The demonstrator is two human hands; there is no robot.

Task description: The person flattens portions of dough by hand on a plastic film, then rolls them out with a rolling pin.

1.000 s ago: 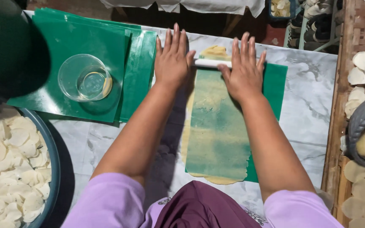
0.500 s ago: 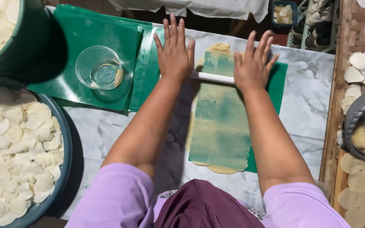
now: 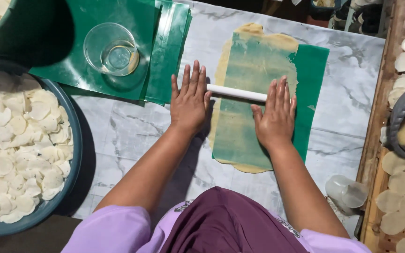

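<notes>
Head cam: left hand (image 3: pixel 189 99) & right hand (image 3: pixel 273 117) lie flat, fingers spread, pressing white rolling pin (image 3: pixel 236 93) across green plastic sheet (image 3: pixel 258 98) over dough (image 3: pixel 251 29), frame centre.

White cylindrical rolling pin (image 3: pixel 236 93); pale yellow flattened dough (image 3: pixel 254 96) under translucent green plastic sheet (image 3: pixel 311 75); grey-veined white marble tabletop (image 3: pixel 132 136); dark teal round basin (image 3: pixel 73 154).

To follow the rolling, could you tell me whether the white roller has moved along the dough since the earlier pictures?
Yes. The roller has come toward the person, from the dough's far end to mid-sheet.
</notes>
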